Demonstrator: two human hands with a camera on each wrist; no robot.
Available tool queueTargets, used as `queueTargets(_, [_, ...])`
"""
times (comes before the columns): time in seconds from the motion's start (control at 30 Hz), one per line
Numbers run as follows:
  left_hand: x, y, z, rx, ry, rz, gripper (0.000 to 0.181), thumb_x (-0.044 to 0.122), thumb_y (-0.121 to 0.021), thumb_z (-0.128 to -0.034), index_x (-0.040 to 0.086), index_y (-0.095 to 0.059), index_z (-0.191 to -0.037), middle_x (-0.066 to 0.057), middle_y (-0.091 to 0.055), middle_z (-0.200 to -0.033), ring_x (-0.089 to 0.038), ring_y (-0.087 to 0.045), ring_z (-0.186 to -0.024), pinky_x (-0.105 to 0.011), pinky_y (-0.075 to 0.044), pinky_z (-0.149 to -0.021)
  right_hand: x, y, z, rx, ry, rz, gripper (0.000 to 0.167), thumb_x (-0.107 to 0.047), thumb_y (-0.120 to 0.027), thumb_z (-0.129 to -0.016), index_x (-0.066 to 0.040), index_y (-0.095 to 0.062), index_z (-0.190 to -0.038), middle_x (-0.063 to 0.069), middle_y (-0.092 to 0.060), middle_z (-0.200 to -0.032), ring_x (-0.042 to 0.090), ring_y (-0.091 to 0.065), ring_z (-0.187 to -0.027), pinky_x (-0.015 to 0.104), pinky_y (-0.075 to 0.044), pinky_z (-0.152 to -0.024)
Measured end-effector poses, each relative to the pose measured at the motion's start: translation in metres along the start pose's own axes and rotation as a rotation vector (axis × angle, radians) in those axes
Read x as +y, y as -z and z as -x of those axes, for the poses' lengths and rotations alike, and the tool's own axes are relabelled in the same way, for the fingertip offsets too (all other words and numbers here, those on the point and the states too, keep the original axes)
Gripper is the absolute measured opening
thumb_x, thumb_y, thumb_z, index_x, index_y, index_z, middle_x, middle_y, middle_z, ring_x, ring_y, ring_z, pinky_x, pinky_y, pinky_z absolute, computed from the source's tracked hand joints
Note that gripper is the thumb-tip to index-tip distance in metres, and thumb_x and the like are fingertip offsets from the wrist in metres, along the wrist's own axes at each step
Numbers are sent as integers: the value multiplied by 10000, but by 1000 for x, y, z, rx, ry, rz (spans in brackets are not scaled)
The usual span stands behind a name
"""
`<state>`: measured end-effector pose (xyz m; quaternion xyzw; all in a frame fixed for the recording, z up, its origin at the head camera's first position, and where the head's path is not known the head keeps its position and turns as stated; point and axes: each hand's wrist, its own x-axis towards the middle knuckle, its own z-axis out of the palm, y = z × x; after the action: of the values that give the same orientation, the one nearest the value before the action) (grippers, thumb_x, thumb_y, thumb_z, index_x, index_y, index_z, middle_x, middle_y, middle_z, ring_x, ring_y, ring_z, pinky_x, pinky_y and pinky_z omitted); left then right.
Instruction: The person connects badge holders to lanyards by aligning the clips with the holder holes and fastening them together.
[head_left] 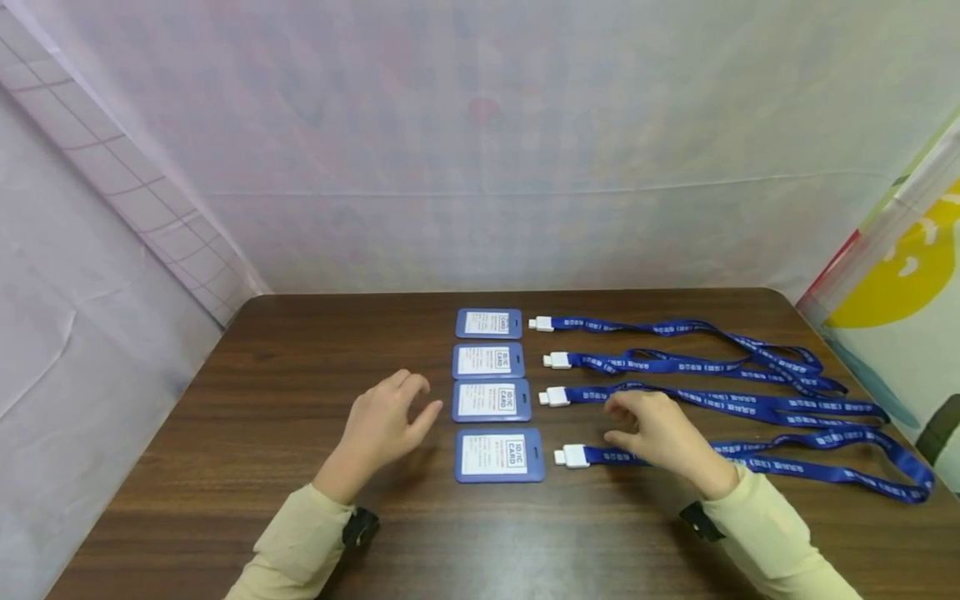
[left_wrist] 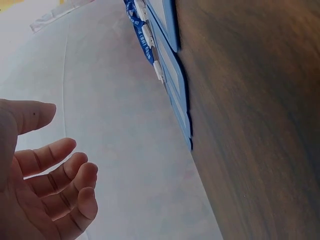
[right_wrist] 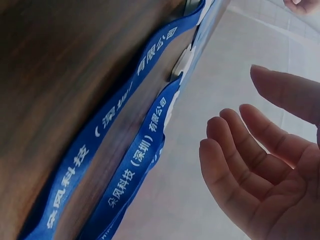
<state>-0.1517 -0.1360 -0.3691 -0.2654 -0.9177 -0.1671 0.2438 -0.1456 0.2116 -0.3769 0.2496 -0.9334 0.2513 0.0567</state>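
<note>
Apparently the work is between grasps: the left hand (head_left: 386,421), loosely curved and empty, hovers left of four blue badge holders (head_left: 536,468), and the right hand (head_left: 663,433), equally relaxed and empty, hovers over the blue lanyards (head_left: 727,400); any pick-up calls for lowering and pinching. Each holder on the counter (head_left: 300,375) contains an ID/IC card insert (head_left: 493,455), beside a detached white buckle (head_left: 576,456).

Nearest lanyard (head_left: 810,472): strap partly hidden behind right hand (head_left: 663,429), head view. Nearest badge (head_left: 498,455): fine print too small to read. Sleeves (head_left: 296,537), two: cut off by bottom edge. Left hand (head_left: 386,425): cut off at left edge, left wrist view. Curtain (head_left: 480,142): pattern blurred.
</note>
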Motion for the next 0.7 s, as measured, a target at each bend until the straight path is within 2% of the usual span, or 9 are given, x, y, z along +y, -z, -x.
queueTargets(0.37, [0, 1, 3, -19, 6, -22, 209, 198, -714, -749, 35, -604, -820, -39, -558, -709, -132, -482, -533, -228, -394, -439, -4, -8, -4, -10, 77, 37, 270, -100, -781, -681, 11, -655, -892, 88, -653, -844, 204, -604, -747, 334, -508, -648])
queueTargets(0.7, [0, 2, 3, -53, 24, -28, 215, 206, -711, -756, 29, -609, -824, -48, -549, -711, -116, -447, -527, -208, -373, -436, -7, -19, -9, -98, 101, 74, 293, -137, -765, -696, -1, -660, -933, 88, -661, -899, 264, -617, -856, 418, -494, -762])
